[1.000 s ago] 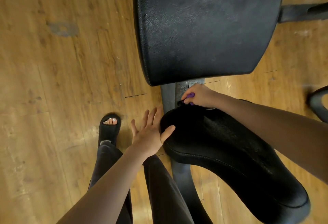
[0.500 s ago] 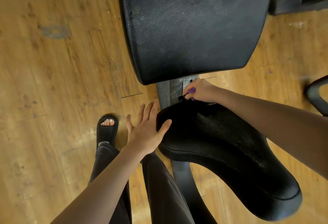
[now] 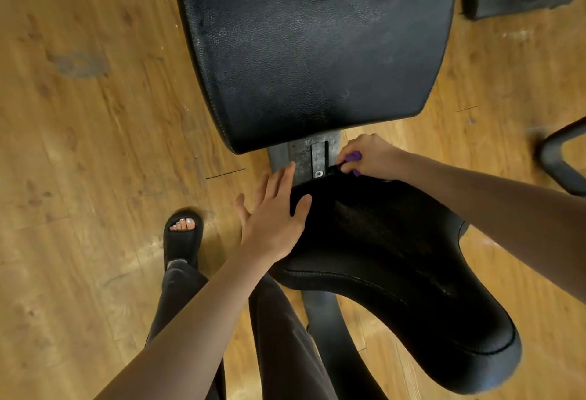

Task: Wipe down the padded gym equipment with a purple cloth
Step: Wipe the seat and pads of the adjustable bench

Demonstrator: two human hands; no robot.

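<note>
- Right hand (image 3: 372, 155) was seen with fingers curled tight round the purple cloth (image 3: 353, 158), which was bunched so small that only a scrap showed at the far end of the near pad (image 3: 396, 273), beside the metal frame bracket (image 3: 312, 158).
- Left hand (image 3: 272, 219) was laid flat with fingers spread on the near pad's left edge, nothing being gripped.
- Cloth was judged soft, light and limp; a fuller grip with more fabric spread under the palm would likely be needed for broad strokes.
- Both the near pad and the large pad (image 3: 317, 44) were judged firm under a grained, slightly slick vinyl skin, fixed to the frame, so pressure could be borne without shifting.
- Seams and pad edges were judged the places where the cloth might snag.
</note>
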